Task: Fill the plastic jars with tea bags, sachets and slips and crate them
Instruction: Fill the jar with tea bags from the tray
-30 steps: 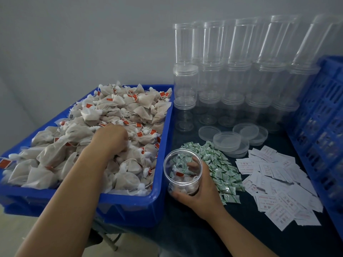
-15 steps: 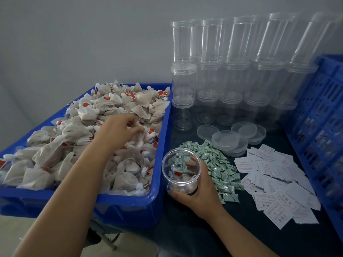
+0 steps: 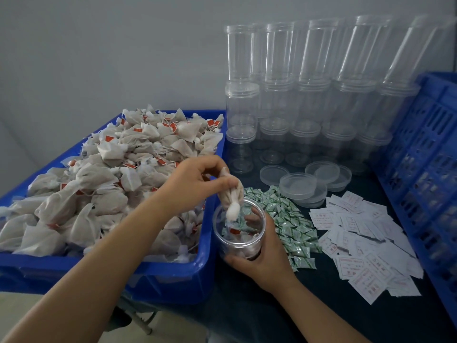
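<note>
I see a table (image 3: 247, 315) under a dark cloth, pushed against a plain grey wall (image 3: 111, 58). On its left sits a blue tub (image 3: 173, 280) heaped with tea bags (image 3: 111, 174), many showing small red tags. My left hand (image 3: 190, 184) hangs just past the tub's right rim, its fingers curled to pinch one tea bag (image 3: 231, 194), which dangles with its white knotted end dipping into the mouth of an open jar (image 3: 238, 233). My right hand (image 3: 264, 261) wraps the jar from the near right side, thumb and fingers curved round its wall, and holds it standing on the cloth just beside the tub. A few tea bags already lie in the bottom of the jar.

To the right of the jar a pile of green-and-white sachets (image 3: 289, 219) spreads over the cloth, and beyond that a scatter of white paper slips (image 3: 363, 243) printed in red. Farther back lie several clear lids (image 3: 311, 184), some stacked. Along the wall, empty clear jars (image 3: 309, 95) stand piled in rows. A blue slotted crate (image 3: 425, 169) fills the right edge.
</note>
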Motion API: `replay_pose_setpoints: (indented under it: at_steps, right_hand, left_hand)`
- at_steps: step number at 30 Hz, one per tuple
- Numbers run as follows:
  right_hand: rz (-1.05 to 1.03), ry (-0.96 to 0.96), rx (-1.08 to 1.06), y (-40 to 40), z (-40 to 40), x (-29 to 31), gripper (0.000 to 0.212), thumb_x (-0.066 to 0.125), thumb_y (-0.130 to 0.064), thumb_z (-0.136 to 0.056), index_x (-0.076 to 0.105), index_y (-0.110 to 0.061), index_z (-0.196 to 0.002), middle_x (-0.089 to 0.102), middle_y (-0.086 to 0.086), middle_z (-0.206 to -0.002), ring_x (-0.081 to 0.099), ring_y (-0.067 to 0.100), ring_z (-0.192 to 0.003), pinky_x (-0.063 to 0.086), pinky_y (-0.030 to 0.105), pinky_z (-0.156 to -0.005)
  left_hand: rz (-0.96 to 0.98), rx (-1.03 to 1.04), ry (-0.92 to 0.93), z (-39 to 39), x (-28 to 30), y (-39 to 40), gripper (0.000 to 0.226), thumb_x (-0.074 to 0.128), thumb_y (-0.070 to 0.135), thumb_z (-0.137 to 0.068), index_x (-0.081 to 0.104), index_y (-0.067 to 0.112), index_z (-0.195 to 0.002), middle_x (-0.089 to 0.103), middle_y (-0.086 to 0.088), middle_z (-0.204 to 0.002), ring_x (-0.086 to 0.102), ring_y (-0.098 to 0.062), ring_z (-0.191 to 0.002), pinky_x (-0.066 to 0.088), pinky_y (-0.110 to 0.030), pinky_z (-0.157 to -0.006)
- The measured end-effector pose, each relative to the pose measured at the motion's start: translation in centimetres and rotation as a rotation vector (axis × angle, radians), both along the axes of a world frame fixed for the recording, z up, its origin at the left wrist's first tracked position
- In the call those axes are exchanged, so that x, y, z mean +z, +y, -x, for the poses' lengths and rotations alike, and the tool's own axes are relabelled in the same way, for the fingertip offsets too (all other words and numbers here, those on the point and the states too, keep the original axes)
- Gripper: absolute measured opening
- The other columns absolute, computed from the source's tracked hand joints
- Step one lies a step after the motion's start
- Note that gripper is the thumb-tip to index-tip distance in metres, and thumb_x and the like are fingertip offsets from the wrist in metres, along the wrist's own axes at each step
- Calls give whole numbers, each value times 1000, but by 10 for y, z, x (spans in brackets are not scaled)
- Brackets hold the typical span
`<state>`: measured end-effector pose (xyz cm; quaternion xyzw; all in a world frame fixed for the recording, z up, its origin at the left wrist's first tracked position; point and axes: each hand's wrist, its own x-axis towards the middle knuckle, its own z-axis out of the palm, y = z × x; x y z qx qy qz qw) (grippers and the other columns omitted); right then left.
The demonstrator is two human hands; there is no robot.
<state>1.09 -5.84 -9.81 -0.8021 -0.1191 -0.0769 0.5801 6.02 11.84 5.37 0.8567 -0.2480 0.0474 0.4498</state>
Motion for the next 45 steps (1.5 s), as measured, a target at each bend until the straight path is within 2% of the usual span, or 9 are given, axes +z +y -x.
replay_pose_setpoints:
  at_steps: [6, 11, 16, 19, 20, 24, 32, 41, 45]
  right_hand:
    - [-9, 5, -14, 0, -2, -3, 98, 90, -56, -54, 35, -55, -135, 53, -19, -135, 55, 7, -126, 50, 45, -103]
    - [3, -8, -18, -1, -3, -5, 104, 89, -55, -55, 35, -43, -142, 55, -16, -137, 55, 9, -127, 50, 46, -103]
    - [15, -61, -34, -1, -2, -3, 96, 88, -54, -55, 34, -58, -135, 55, -23, -133, 57, 5, -124, 51, 37, -100]
    - [22, -79, -42, 0, -1, -2, 96, 88, -53, -56, 31, -66, -132, 56, -26, -129, 59, 1, -120, 49, 18, -94]
    - [22, -74, -39, -1, -1, -1, 96, 87, -53, -55, 31, -66, -132, 56, -27, -128, 59, 0, -118, 49, 15, -92]
    - [32, -56, -22, -1, -1, -3, 97, 84, -58, -54, 37, -44, -138, 54, -22, -131, 56, 3, -122, 50, 31, -99]
    - [38, -11, -20, -1, 1, 0, 103, 83, -58, -54, 38, -34, -144, 56, -16, -134, 55, 5, -124, 51, 40, -100]
    - [29, -41, -18, -1, 1, -1, 95, 83, -60, -53, 35, -52, -135, 51, -29, -133, 53, 1, -125, 50, 34, -102]
    - [37, -51, -16, -1, 1, 0, 94, 82, -61, -53, 28, -71, -129, 47, -38, -129, 52, -1, -125, 47, 27, -101]
  left_hand:
    - [-114, -178, -30, 4, -3, -3, 30, 67, 51, -68, 68, 23, -79, 67, 7, -83, 64, -14, -81, 55, -37, -75]
    - [-204, -307, -80, 3, -5, -1, 13, 75, 26, -76, 70, 19, -86, 67, 9, -88, 65, -9, -85, 55, -25, -76]
    - [-429, -369, -258, 1, -10, -2, 15, 72, 0, -77, 71, 13, -85, 67, 3, -96, 63, -8, -88, 51, -24, -80]
    - [-519, -384, -460, 3, -11, -3, 15, 71, -5, -74, 70, 10, -76, 65, 0, -100, 55, -6, -92, 48, -18, -79]
    - [-557, -390, -543, 4, -11, -5, 16, 73, -4, -72, 70, 11, -74, 66, -1, -98, 56, -9, -92, 49, -21, -76]
    - [-668, -414, -700, 7, -10, -11, 14, 76, 3, -72, 69, 15, -69, 68, 4, -82, 59, -21, -81, 53, -31, -65]
    - [-703, -392, -680, 7, -11, -13, 5, 69, 11, -79, 72, 14, -77, 69, 3, -81, 59, -21, -78, 53, -37, -65]
    - [-563, -297, -615, 3, -11, -9, 13, 72, -2, -75, 71, 11, -80, 66, -3, -87, 61, -21, -78, 53, -35, -66]
    - [-492, -259, -526, 0, -13, -6, 10, 69, 2, -81, 69, 11, -86, 62, 0, -90, 58, -11, -78, 52, -27, -69]
